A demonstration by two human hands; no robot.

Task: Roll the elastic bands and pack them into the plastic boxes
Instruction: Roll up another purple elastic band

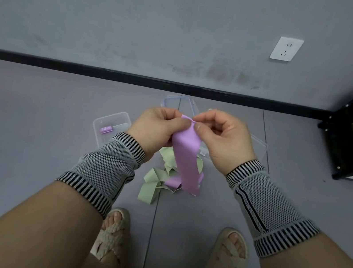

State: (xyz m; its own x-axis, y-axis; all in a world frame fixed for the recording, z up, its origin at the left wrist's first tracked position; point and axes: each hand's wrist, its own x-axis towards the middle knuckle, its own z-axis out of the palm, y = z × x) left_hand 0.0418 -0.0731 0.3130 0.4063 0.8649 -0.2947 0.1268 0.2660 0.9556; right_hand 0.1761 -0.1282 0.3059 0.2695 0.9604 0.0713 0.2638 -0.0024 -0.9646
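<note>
Looking down past both forearms, I see the left hand point(160, 128) and the right hand point(219, 136) raised together at the centre of the frame, and they hide a good part of what lies behind them. A clear plastic box point(177, 101) with a bluish rim shows only its far corner above the knuckles. Another clear box point(260, 145) peeks out to the right of the right hand, and I cannot make out what either one contains. A third clear box point(112, 123), left of centre, is cut off by the left wrist; inside it lies 1 rolled purple band point(105, 129) with a small label I can barely read.

Both hands pinch the top end of a purple elastic band point(186, 159), thumbs and curled fingertips meeting at its upper edge, where the end looks folded over. The rest of the strip hangs down between the wrists. Its lower end reaches a loose heap of pale green bands point(155, 182) on the grey floor point(32, 121), partly covered by the purple strip. Both wrists wear knitted sleeves with black-and-white striped cuffs.
</note>
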